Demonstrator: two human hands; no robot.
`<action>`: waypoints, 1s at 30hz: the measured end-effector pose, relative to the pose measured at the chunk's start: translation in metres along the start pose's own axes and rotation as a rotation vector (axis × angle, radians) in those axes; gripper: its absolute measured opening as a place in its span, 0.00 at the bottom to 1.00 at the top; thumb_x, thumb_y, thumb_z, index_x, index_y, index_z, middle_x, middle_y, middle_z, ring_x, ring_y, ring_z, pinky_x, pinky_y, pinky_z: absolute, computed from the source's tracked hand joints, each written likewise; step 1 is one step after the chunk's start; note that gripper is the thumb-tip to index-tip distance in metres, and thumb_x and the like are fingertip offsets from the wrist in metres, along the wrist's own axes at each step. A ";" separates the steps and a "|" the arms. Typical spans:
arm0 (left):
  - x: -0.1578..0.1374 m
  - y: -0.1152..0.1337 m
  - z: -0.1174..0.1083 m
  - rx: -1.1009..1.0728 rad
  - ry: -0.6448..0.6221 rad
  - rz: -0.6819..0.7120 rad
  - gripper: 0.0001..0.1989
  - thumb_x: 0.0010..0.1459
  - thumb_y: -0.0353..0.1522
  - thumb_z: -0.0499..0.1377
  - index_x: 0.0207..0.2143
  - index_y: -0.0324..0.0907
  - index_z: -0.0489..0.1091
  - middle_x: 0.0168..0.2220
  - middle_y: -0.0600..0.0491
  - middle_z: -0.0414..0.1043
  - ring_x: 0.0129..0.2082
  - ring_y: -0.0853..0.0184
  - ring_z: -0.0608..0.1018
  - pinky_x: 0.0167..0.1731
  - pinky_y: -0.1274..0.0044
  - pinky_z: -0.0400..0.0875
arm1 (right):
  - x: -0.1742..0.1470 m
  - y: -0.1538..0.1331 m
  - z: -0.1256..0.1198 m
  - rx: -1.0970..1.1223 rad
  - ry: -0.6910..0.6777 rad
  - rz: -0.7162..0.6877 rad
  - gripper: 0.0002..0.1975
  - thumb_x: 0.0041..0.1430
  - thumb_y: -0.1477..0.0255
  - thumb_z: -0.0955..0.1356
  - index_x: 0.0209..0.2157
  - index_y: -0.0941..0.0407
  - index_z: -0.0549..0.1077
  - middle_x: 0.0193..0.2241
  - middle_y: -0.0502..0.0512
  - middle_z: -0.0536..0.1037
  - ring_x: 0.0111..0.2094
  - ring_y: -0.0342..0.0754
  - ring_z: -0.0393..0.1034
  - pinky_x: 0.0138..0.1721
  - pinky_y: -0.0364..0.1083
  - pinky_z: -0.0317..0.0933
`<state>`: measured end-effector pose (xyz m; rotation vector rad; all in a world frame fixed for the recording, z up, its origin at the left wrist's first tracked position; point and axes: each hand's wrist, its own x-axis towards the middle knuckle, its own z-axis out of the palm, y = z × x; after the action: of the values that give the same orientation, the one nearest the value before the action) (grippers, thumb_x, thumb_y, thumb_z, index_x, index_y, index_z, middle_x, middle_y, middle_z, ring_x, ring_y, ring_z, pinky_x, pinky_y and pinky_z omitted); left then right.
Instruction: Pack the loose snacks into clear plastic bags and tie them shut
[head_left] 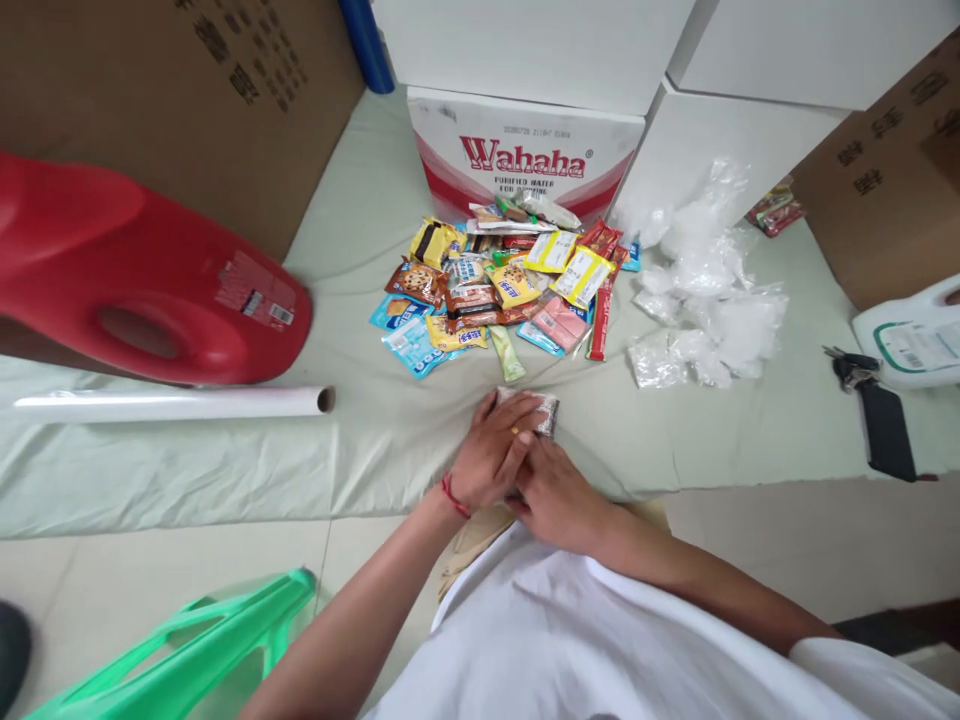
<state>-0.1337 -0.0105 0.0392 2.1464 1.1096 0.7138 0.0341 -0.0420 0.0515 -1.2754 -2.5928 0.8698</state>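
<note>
At the table's front edge, a small silvery-brown packet (550, 416) lies mostly covered by my hands. My left hand (491, 455), with a red cord at its wrist, rests flat over it, fingers stretched out. My right hand (562, 495) meets the left from the other side; its fingertips are hidden under and beside the left hand, so their grip does not show. Just beyond lies a pile of wrapped snacks: a green sachet (507, 354), yellow cookie packets (515, 284), a brown cookie packet (417, 282), blue packets (417, 345) and red sticks (602, 315).
A Wahaha carton (529, 150) stands behind the pile. Clear plastic bags (720, 290) lie to its right, then keys (851, 368), a black phone-like object (886, 428) and a white bottle (915, 335). Leftward are a red jug (172, 270), a film roll (180, 403) and a green stool (202, 640).
</note>
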 end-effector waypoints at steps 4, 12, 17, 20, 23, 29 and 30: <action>0.002 -0.019 -0.005 0.125 -0.186 0.081 0.29 0.71 0.42 0.48 0.72 0.48 0.58 0.73 0.45 0.58 0.74 0.54 0.58 0.73 0.54 0.40 | -0.035 0.026 -0.024 0.253 0.005 -0.081 0.15 0.69 0.69 0.68 0.54 0.54 0.78 0.58 0.64 0.75 0.57 0.56 0.71 0.60 0.57 0.66; 0.023 -0.026 -0.014 0.435 -0.273 0.177 0.36 0.64 0.37 0.58 0.73 0.45 0.55 0.74 0.38 0.53 0.72 0.46 0.60 0.70 0.47 0.43 | -0.069 0.057 -0.049 0.671 0.215 0.250 0.16 0.72 0.59 0.65 0.45 0.53 0.81 0.38 0.56 0.83 0.39 0.48 0.77 0.45 0.47 0.70; 0.053 -0.036 -0.011 0.513 -0.203 0.083 0.23 0.69 0.30 0.52 0.64 0.43 0.66 0.62 0.37 0.71 0.62 0.48 0.72 0.58 0.56 0.65 | -0.068 0.068 -0.047 0.858 0.279 0.355 0.21 0.69 0.52 0.67 0.42 0.55 0.81 0.35 0.56 0.82 0.34 0.48 0.75 0.38 0.46 0.69; 0.060 -0.017 -0.010 0.363 -0.152 -0.035 0.19 0.68 0.28 0.50 0.59 0.42 0.68 0.54 0.39 0.76 0.54 0.51 0.77 0.52 0.61 0.71 | -0.068 0.076 -0.053 0.931 0.356 0.410 0.24 0.68 0.49 0.66 0.42 0.55 0.80 0.36 0.56 0.81 0.34 0.47 0.73 0.38 0.46 0.69; 0.059 0.025 0.001 -0.041 -0.157 -0.134 0.15 0.71 0.37 0.51 0.56 0.43 0.66 0.43 0.46 0.78 0.42 0.58 0.80 0.42 0.69 0.75 | -0.069 0.078 -0.062 1.007 0.427 0.372 0.28 0.66 0.46 0.67 0.54 0.53 0.76 0.46 0.58 0.81 0.42 0.49 0.75 0.46 0.48 0.70; 0.075 0.096 0.064 -0.418 -0.220 -0.222 0.23 0.74 0.47 0.39 0.41 0.43 0.66 0.35 0.48 0.77 0.33 0.62 0.78 0.37 0.70 0.73 | -0.082 0.068 -0.063 1.277 0.456 0.347 0.26 0.65 0.50 0.70 0.57 0.52 0.74 0.49 0.58 0.81 0.50 0.55 0.77 0.54 0.53 0.71; 0.081 0.099 0.071 -0.385 -0.250 -0.231 0.24 0.74 0.47 0.38 0.39 0.44 0.66 0.32 0.48 0.76 0.30 0.61 0.78 0.34 0.69 0.73 | -0.089 0.070 -0.064 1.253 0.516 0.405 0.24 0.66 0.52 0.70 0.56 0.51 0.74 0.49 0.57 0.82 0.49 0.54 0.77 0.54 0.52 0.71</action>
<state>0.0075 -0.0069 0.0777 1.6966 0.9743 0.4897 0.1611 -0.0475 0.0783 -1.2735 -0.9768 1.5499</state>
